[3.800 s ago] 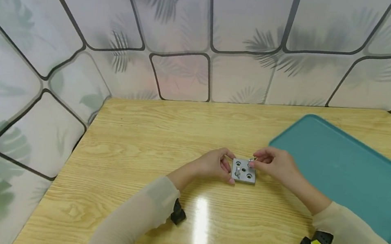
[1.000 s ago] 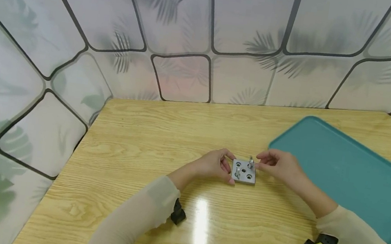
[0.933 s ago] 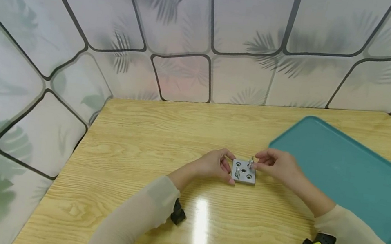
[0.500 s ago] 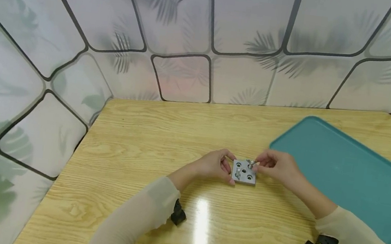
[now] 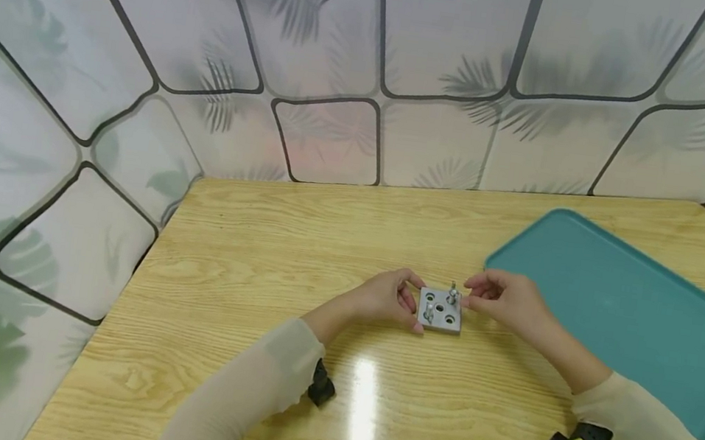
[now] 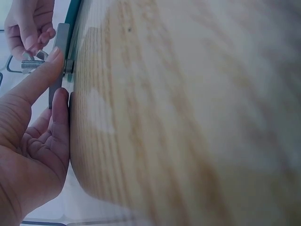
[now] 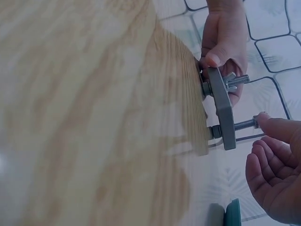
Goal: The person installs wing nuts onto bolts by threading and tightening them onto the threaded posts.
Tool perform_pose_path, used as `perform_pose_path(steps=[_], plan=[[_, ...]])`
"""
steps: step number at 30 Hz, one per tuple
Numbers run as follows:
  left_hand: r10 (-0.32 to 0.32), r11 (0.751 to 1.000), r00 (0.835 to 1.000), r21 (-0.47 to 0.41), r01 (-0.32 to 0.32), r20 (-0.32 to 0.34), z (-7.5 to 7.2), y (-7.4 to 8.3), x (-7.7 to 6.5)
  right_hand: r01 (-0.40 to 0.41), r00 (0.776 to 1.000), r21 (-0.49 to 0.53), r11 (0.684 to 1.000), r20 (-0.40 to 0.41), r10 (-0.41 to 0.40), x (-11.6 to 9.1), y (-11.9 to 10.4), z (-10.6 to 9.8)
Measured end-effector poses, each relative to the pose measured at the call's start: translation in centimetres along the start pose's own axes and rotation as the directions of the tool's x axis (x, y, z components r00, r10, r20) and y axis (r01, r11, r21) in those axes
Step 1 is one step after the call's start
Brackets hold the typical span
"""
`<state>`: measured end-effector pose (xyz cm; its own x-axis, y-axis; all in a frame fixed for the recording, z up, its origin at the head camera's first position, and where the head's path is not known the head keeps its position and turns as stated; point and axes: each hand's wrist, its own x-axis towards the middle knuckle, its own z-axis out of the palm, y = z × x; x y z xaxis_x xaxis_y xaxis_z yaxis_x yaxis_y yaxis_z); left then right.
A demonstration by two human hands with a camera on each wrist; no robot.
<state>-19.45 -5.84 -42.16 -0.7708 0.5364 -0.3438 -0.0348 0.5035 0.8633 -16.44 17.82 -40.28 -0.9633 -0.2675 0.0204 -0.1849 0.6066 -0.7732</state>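
A square grey metal plate [image 5: 439, 321] with several holes lies at the table's middle. My left hand [image 5: 382, 298] grips its left side, thumb on one edge and fingertips on the opposite edge. Two bolts stand up through it at diagonal corners. The bolt nearer my left hand carries a wing nut [image 7: 229, 83] low on its thread, close to the plate. On the other bolt [image 7: 243, 124], another wing nut [image 7: 257, 121] sits near the tip. My right hand [image 5: 506, 296] has its thumb tip against this nut; in the head view, thumb and forefinger stand apart to its right.
A teal tray [image 5: 635, 309] lies at the right of the wooden table [image 5: 268, 253], just behind my right hand. Patterned panels [image 5: 430, 141] border the table at the back and left. Each wrist carries a small black camera [image 5: 322, 385].
My right fingers go back and forth at the right-hand wing nut, which shows turned to different angles. Now they have drawn slightly right of it. My left hand and the plate stay nearly still.
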Motion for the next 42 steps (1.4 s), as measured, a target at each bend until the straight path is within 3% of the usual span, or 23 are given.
perform_pose_path(steps=[9,20,27,34,42], plan=[[0.003,1.000,1.000,0.015,-0.002,-0.001,-0.1,-0.1,0.0,0.020,1.000,0.016,1.000,0.009,-0.020,0.8,-0.3,0.7],[0.001,1.000,1.000,0.015,-0.001,-0.003,-0.1,0.1,0.1,0.068,0.998,0.011,0.998,0.017,-0.068,-0.4,-0.3,0.5],[-0.007,1.000,1.000,0.017,0.007,-0.007,0.0,0.0,0.1,0.011,1.000,0.029,1.000,-0.020,-0.010,-0.5,-0.2,0.2],[-0.010,1.000,1.000,0.013,0.010,-0.005,0.0,-0.1,0.0,0.010,1.000,-0.013,1.000,-0.020,-0.011,0.5,-0.2,0.7],[0.005,1.000,1.000,0.021,-0.005,0.000,0.0,-0.2,0.0,0.013,1.000,0.028,1.000,-0.014,-0.013,0.7,-0.1,1.0]])
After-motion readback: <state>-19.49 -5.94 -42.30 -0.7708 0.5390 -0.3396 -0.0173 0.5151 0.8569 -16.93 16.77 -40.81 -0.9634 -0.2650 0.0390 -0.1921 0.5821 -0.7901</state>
